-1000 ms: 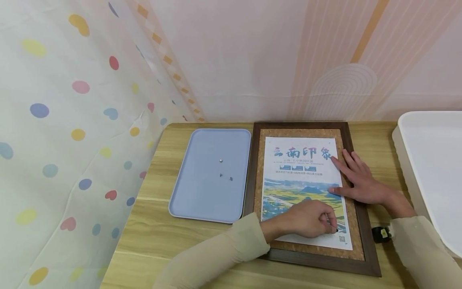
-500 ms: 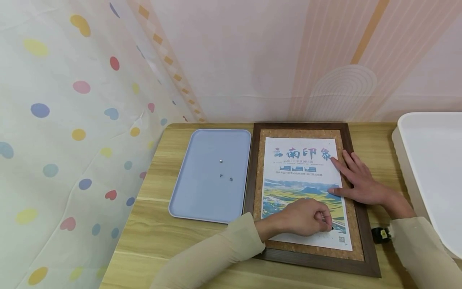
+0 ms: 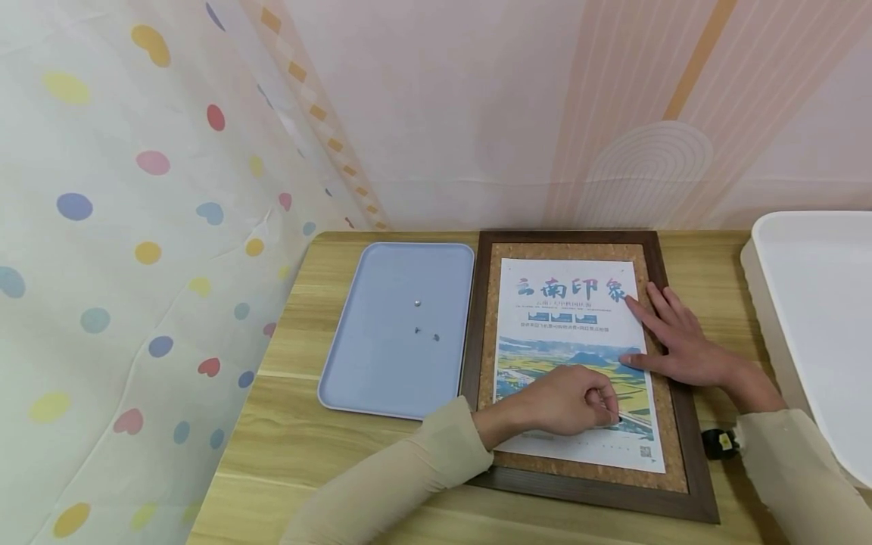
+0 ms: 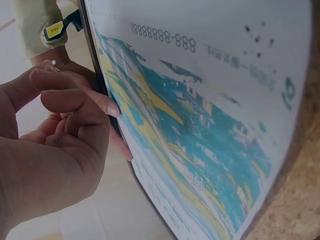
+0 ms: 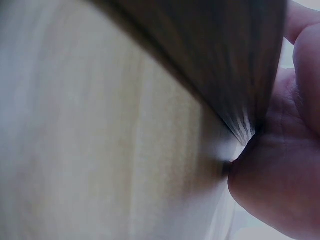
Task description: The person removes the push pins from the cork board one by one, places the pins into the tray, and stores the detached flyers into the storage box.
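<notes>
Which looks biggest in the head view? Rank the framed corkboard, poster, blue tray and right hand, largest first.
1. Framed corkboard
2. Poster, partly covered by the left hand
3. Blue tray
4. Right hand

White bin (image 3: pixel 834 303) at table (image 3: pixel 279 446)'s right side; striped drape (image 3: pixel 463 113) behind back edge; spotted drape (image 3: pixel 123 257) along left.

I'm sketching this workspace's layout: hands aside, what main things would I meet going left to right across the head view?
Spotted wall covering → blue tray → framed cork board with a printed poster on it → white tub.
</notes>
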Tool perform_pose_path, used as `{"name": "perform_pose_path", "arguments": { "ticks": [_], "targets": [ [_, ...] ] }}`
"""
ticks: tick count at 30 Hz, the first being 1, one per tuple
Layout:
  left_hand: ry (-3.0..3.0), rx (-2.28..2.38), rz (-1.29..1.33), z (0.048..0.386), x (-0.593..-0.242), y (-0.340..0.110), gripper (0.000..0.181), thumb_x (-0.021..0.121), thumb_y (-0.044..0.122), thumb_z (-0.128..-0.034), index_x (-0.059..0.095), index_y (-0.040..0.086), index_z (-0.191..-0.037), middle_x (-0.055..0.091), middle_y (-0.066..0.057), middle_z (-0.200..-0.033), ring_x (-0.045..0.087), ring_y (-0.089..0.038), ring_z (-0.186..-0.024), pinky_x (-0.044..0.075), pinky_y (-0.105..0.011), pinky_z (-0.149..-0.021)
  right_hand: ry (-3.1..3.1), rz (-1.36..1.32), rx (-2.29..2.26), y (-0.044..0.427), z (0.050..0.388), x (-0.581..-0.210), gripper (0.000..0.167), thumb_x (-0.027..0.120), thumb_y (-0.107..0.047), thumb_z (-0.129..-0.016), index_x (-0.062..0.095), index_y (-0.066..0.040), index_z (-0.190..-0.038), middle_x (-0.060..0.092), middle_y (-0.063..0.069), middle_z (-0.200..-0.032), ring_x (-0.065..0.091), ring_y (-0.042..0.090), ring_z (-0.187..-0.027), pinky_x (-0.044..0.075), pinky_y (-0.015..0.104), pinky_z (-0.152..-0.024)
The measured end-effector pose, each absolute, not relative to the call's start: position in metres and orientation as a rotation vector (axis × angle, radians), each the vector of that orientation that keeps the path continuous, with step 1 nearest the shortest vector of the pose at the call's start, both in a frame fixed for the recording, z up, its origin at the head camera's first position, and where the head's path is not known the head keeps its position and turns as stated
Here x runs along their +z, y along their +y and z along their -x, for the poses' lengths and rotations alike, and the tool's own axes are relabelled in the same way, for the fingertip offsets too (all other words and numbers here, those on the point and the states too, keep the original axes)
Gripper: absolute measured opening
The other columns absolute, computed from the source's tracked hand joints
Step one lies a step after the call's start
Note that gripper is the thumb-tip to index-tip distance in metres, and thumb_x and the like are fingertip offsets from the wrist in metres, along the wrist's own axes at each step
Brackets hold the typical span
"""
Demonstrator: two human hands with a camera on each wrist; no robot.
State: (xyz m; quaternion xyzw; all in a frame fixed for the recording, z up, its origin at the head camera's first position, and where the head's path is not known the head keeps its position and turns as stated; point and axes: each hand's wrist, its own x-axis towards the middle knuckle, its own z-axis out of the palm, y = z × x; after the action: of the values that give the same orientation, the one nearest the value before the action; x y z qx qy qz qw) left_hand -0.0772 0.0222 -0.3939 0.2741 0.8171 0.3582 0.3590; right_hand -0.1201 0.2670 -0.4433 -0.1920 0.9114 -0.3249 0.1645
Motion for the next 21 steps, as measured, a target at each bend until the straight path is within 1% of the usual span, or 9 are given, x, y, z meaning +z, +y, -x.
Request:
{"name": "perform_pose_path", "arguments": {
  "ticks": [5,13,21],
  "targets": [
    [2.115,0.927,-0.681,0.077,-0.392,0.02,0.01,0.063,0.017,-0.0984,0.069,0.02,-0.091,0.064,0.006,-0.073,0.051,-0.006,-0.057,0.043,-0.018,-0.058,2.597,0.553,-0.935,0.267,0.119,-0.444,0.099,0.071,-0.038,-0.089,0.009,-0.008,-0.159,-0.017,0.027,-0.161,-0.025,0.044,-0.146,-0.008,0.075,-0.105],
    [2.083,1.0,-0.627,0.078,-0.387,0.015,0.009,0.062,0.016,-0.0985,0.069,0.018,-0.092,0.065,0.0,-0.073,0.052,-0.008,-0.058,0.044,-0.02,-0.059,2.592,0.549,-0.925,0.267,0.121,-0.443,0.099,0.071,-0.039,-0.088,0.009,-0.008,-0.159,-0.017,0.027,-0.161,-0.025,0.044,-0.146,-0.007,0.075,-0.106],
    [2.105,1.015,-0.623,0.08,-0.387,0.01,0.007,0.063,0.016,-0.0979,0.07,0.015,-0.094,0.065,0.0,-0.074,0.052,-0.008,-0.058,0.044,-0.02,-0.059,2.596,0.541,-0.917,0.267,0.121,-0.443,0.099,0.071,-0.04,-0.088,0.011,-0.007,-0.159,-0.017,0.027,-0.161,-0.025,0.044,-0.146,-0.007,0.075,-0.106]
  ]
}}
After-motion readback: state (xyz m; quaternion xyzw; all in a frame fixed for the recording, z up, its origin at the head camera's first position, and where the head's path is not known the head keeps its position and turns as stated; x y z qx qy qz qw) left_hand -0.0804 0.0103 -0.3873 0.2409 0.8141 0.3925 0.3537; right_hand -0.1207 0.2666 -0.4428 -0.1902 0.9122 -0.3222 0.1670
